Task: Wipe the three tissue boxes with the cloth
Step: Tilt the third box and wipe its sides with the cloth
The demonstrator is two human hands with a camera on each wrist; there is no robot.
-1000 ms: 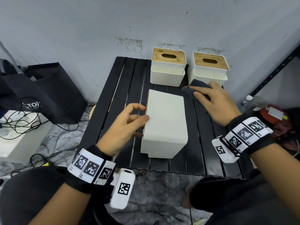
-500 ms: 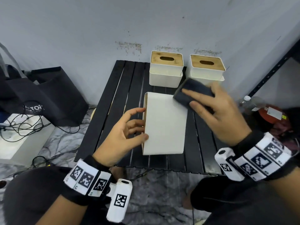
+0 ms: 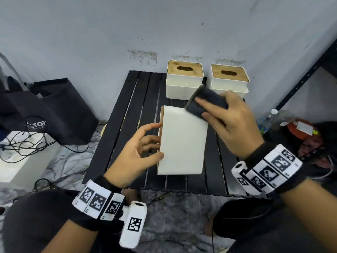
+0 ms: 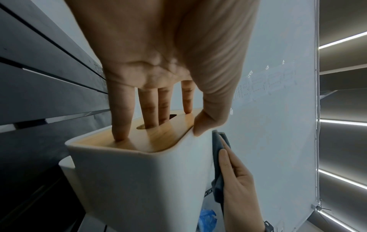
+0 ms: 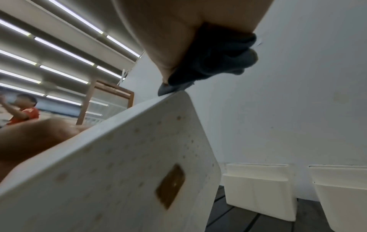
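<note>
The near tissue box (image 3: pixel 182 143), white, lies on its side on the black slatted table (image 3: pixel 127 115), wooden lid facing left. My left hand (image 3: pixel 156 141) grips it: fingertips on the lid (image 4: pixel 163 133), two of them in the slot, thumb over the upper edge. My right hand (image 3: pixel 215 114) holds a folded dark grey cloth (image 3: pixel 206 99) against the box's far right corner; the right wrist view shows the cloth (image 5: pixel 214 59) touching that edge. Two more white boxes (image 3: pixel 184 83) (image 3: pixel 228 79) stand upright against the wall, wooden lids up.
A black bag (image 3: pixel 54 110) and a white unit with tangled cables (image 3: pixel 21 152) sit on the floor at left. At right stand a dark metal rack (image 3: pixel 306 73), a plastic bottle (image 3: pixel 268 119) and clutter. The wall is right behind the table.
My right hand lifted the cloth off the table beside the box and brought it onto the box's far right corner. The left hand stayed on the lid side.
</note>
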